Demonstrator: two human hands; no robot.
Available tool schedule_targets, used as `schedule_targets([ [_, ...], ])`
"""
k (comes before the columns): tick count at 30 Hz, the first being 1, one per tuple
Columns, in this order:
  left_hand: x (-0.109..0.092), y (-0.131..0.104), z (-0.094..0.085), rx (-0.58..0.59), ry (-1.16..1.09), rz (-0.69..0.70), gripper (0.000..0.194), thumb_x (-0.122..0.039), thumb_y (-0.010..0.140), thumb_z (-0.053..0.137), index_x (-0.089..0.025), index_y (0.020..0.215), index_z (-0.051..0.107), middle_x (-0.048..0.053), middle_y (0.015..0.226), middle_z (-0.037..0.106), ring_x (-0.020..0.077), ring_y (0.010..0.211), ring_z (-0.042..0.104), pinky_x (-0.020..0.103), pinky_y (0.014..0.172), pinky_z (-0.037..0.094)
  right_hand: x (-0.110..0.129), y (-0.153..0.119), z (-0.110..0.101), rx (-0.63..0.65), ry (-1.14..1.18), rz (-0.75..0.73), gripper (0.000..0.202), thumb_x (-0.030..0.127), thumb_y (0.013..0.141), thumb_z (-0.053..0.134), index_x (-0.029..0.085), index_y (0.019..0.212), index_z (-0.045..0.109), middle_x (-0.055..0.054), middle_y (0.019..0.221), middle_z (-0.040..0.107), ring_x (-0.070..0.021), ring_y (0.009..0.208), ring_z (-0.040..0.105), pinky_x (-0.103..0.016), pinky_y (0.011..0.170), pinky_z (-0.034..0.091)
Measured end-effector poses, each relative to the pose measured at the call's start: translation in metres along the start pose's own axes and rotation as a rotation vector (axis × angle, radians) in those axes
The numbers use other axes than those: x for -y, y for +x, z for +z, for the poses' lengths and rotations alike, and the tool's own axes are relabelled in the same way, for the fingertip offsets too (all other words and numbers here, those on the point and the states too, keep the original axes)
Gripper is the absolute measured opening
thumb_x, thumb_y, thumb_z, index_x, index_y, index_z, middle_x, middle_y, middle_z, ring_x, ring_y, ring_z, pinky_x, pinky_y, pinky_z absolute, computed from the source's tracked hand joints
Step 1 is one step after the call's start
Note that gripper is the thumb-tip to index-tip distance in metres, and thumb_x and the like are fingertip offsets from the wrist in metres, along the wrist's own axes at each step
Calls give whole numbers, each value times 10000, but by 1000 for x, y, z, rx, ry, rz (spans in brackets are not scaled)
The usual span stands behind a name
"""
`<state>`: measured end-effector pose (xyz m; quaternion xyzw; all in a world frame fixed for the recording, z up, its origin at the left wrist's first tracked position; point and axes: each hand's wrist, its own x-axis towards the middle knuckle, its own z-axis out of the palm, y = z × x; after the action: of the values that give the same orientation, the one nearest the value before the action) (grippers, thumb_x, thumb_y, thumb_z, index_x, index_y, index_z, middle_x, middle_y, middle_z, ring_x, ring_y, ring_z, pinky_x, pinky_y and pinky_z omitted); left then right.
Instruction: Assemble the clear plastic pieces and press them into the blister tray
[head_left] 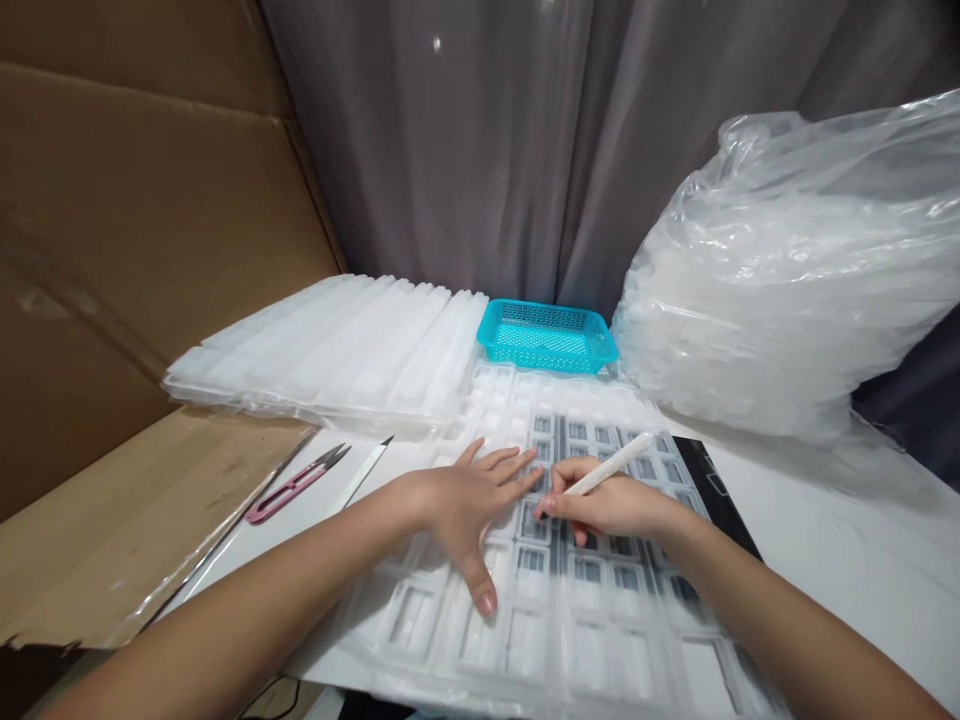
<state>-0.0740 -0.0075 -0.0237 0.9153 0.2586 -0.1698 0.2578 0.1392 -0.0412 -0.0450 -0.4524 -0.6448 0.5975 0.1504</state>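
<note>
Clear compartment tray (525,640) is lying underneath: left grip (459,505) is kinda resting on it, spread wide, right grip (611,505) is pinching a white pen-shaped tool (611,465), turquoise basket (551,358) sitting beyond both.

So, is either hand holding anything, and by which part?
The right hand holds a white pen-like tool near its lower end; the left hand holds nothing, spread over the translucent molded sheet.
</note>
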Motion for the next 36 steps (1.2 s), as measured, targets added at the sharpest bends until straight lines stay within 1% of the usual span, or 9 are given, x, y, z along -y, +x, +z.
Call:
schedule_targets([
  [3,4,0,-1,-35,-8,-9,1394,-760,499,711,-116,1479,-43,202,1508,-67,415,1389,-1,622,1084,-42,3,-6,-13,-127,-128,5,288,437,843,551,192,726,456,29,614,545,-89,483,519,-186,415,323],
  [7,10,3,1,-106,28,-34,1329,-790,593,623,-79,1468,-81,210,1499,-115,388,1398,17,554,1121,82,16,-22,-27,-389,-679,-59,256,277,848,515,189,628,420,19,557,494,-92,480,429,-233,456,235],
  [9,12,4,1,-119,51,-25,1289,-781,607,616,-94,1477,-40,208,1508,-79,398,1395,44,538,1120,115,21,-26,-27,-438,-820,-83,257,244,836,516,190,608,408,18,533,482,-94,468,395,-250,463,209],
  [13,12,5,2,-131,83,-16,1258,-772,610,619,-99,1482,11,213,1512,-45,400,1392,89,506,1117,153,20,-15,-17,-293,-429,-110,215,322,859,515,192,690,484,4,630,581,-108,526,524,-217,470,311],
  [16,13,6,2,-138,98,-11,1262,-789,605,606,-93,1481,22,211,1515,-37,386,1395,102,496,1117,159,10,1,-9,-140,-155,-46,258,396,852,544,197,708,468,28,560,544,-106,483,535,-201,444,350],
  [26,14,6,4,-151,113,-5,1215,-760,633,603,-97,1482,39,203,1520,-23,381,1395,111,489,1114,165,-6,9,-11,-114,-83,-73,281,396,851,564,190,700,447,41,518,512,-85,466,477,-189,452,341],
  [29,14,6,4,-146,113,-3,1222,-768,629,600,-82,1480,52,205,1518,-23,377,1397,110,492,1115,167,-6,9,-8,-122,-171,-66,261,386,866,536,192,715,451,39,540,509,-91,475,472,-191,445,328],
  [32,13,6,3,-132,114,-17,1251,-777,618,602,-62,1477,41,209,1514,-29,383,1397,97,510,1116,157,-7,10,1,-196,-436,-234,215,315,899,463,188,726,469,11,629,548,-110,547,497,-211,493,330],
  [36,11,5,2,-92,128,-45,1317,-806,585,607,-47,1473,1,210,1508,-59,391,1397,67,522,1123,131,-2,1,-2,-474,-912,-461,198,205,934,343,175,826,507,-56,820,608,-149,643,544,-247,542,299],
])
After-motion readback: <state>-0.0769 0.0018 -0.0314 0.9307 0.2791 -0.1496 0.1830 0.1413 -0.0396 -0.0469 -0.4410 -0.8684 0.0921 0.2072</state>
